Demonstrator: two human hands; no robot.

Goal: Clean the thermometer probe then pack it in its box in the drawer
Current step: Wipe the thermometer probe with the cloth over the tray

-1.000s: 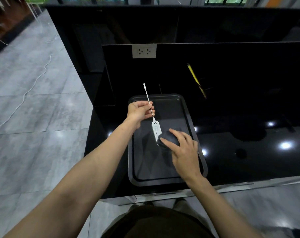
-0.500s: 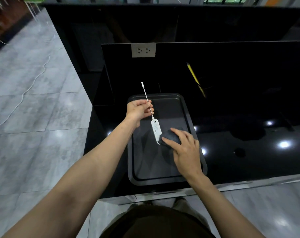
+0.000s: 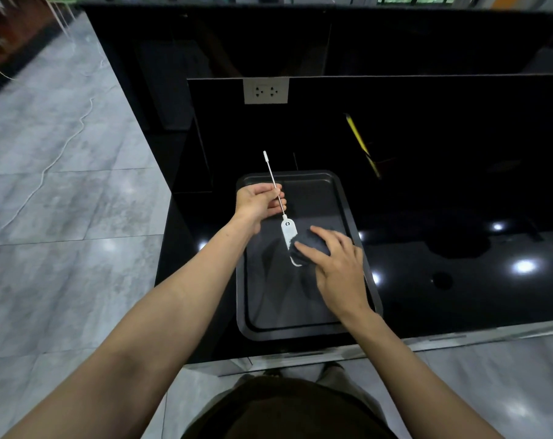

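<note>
A white thermometer (image 3: 288, 229) with a thin metal probe lies slanted over a dark tray (image 3: 303, 329), its tip pointing up and away. My left hand (image 3: 258, 202) pinches the probe rod near its middle. My right hand (image 3: 338, 267) presses a dark cloth (image 3: 310, 248) against the lower half of the white handle, covering part of it. No box or drawer is in view.
The tray sits on a glossy black counter (image 3: 459, 274) near its left front corner. A raised black back panel carries a white wall socket (image 3: 265, 90). A yellow streak (image 3: 357, 137) shows on the dark panel. Grey tiled floor with a white cable (image 3: 63, 150) lies left.
My right hand and the cloth have slid slightly along the white handle. The thermometer and my left hand stay almost where they were.
</note>
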